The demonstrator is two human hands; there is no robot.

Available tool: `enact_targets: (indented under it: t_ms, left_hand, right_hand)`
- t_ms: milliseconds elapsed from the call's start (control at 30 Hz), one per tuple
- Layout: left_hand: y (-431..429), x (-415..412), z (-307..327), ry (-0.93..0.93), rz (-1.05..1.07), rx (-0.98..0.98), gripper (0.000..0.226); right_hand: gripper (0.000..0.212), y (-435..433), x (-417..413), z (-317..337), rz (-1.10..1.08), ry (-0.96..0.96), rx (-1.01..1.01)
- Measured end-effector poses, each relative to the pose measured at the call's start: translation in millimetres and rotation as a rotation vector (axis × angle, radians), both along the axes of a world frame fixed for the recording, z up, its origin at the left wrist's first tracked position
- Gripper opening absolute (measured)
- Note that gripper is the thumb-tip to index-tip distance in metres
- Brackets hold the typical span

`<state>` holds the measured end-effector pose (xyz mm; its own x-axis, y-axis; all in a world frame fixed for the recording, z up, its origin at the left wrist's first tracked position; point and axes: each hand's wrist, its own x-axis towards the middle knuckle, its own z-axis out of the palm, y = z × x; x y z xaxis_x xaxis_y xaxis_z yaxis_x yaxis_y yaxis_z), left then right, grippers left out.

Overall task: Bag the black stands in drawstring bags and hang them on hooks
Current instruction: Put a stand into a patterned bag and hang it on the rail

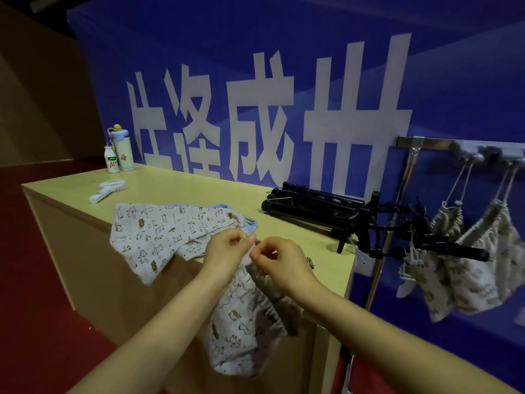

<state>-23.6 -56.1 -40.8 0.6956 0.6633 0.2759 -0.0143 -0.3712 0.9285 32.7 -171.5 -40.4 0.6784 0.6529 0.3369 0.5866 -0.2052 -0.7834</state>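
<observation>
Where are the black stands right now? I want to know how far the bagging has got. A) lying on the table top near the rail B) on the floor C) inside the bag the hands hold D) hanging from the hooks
A: the black stands lie bare on the table beside the hook rail, while both hands, left hand and right hand, pinch the mouth of a printed drawstring bag.

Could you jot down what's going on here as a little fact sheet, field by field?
Held item: drawstring bag, hanging below both hands
Left hand: pinching the bag's top
Right hand: pinching the bag's top
On table: spare bags, black stands
On hooks: two filled bags, hung by cords
Far corner: two bottles, white handheld fan
</observation>
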Motion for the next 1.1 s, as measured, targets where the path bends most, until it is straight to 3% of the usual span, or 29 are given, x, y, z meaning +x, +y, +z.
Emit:
enact_targets:
  t_ms: [133,233,433,533,633,733,800,867,967,1100]
  left_hand:
    - [-11.6,-26.3,13.0,0.009,0.017,0.227,0.021]
    - [-16.9,-41.9,23.4,0.0,0.025,0.304,0.023]
    - [-21.3,-57.9,29.8,-0.031,0.048,0.318,0.023]
    - [-19.4,-57.0,31.3,-0.049,0.07,0.251,0.024]
    - [-8.0,-51.1,24.8,-0.056,0.073,0.198,0.02]
    - [3.0,-38.5,11.8,-0.043,0.057,0.185,0.023]
    - [7.9,-26.3,3.4,-0.047,0.05,0.158,0.025]
    - [10.9,-12.9,-3.5,-0.055,0.035,0.142,0.032]
    - [10.6,4.6,-5.6,-0.05,0.012,0.119,0.034]
    - [11.9,23.7,-7.7,-0.013,-0.007,0.077,0.032]
  right_hand:
    - [0.006,-6.2,-14.1,0.2,0.038,0.054,-0.02]
    - [0.022,-7.3,-24.7,6.7,0.096,0.039,-0.052]
    - [0.019,7.9,-42.3,4.5,0.163,-0.204,-0.243]
    - [0.017,11.4,-38.1,9.8,0.208,-0.205,-0.19]
    - [0.02,2.8,-14.8,25.8,0.236,-0.055,-0.063]
    - [0.018,-2.6,28.0,37.1,0.052,-0.081,0.036]
    - [0.018,-2.1,68.3,37.9,-0.158,-0.273,-0.056]
    - [0.023,-1.1,108.0,33.9,-0.273,-0.428,-0.274]
    - [0.036,0.6,149.2,26.2,-0.325,-0.518,-0.575]
    - [0.035,10.3,178.3,12.2,-0.349,-0.57,-0.707]
